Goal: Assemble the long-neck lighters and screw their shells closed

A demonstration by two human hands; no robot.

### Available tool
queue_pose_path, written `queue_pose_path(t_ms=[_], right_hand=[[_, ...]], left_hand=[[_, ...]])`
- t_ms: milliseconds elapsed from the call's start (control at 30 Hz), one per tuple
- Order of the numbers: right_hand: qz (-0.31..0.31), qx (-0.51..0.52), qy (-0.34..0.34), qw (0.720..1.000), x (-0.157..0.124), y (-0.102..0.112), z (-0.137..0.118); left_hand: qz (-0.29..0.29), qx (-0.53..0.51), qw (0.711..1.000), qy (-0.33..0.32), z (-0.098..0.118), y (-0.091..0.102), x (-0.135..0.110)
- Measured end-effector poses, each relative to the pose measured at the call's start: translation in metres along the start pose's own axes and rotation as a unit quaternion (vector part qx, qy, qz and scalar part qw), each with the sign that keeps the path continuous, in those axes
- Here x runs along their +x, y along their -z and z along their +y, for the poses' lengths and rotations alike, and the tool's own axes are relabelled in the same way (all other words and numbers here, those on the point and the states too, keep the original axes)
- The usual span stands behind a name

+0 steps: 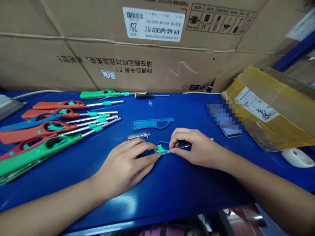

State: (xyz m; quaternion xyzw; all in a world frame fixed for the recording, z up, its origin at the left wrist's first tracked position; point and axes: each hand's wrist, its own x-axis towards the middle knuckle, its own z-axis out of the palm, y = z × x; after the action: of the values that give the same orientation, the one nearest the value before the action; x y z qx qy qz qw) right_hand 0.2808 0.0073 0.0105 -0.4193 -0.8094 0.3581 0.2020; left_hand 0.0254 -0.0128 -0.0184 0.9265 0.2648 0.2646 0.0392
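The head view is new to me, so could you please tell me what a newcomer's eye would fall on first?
Most likely the fanned-out lighters in orange, green, blue and red at the left of the blue table. Next come the left hand and right hand, close together at a small green part near the middle. Behind, a large cardboard box with upside-down printing spans the top.

From my remote seat I see a solid blue table [188, 113] and blue casing half [144, 124]; the trigger piece [161, 149] is mint green, the tube [184, 146] silver, the lighters [29, 131] orange, green, red and blue, the screwdriver [144, 96] black and yellow, the cardboard box [81, 42] brown with black print, the parcel [283, 105] yellow-taped
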Motion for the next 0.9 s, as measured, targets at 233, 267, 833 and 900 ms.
queue_pose_path(t_ms=[233, 267, 833, 900], right_hand=[[0.003, -0.004, 0.008, 1.000, -0.0017, -0.0002, 0.0004], [0.006, -0.006, 0.012, 1.000, -0.0019, -0.0010, 0.0004], [-0.018, -0.047, 0.024, 0.998, -0.0036, 0.0000, -0.0018], [-0.023, -0.064, 0.045, 0.997, -0.0039, -0.0003, -0.0003]], left_hand=[[-0.006, 0.063, 0.998, -0.013, 0.0030, 0.0017, 0.0024], [-0.006, 0.075, 0.997, -0.017, 0.0036, 0.0021, 0.0024], [-0.012, -0.005, 1.000, 0.019, 0.0029, -0.0012, -0.0006], [-0.013, -0.011, 1.000, 0.020, 0.0028, -0.0012, -0.0007]])
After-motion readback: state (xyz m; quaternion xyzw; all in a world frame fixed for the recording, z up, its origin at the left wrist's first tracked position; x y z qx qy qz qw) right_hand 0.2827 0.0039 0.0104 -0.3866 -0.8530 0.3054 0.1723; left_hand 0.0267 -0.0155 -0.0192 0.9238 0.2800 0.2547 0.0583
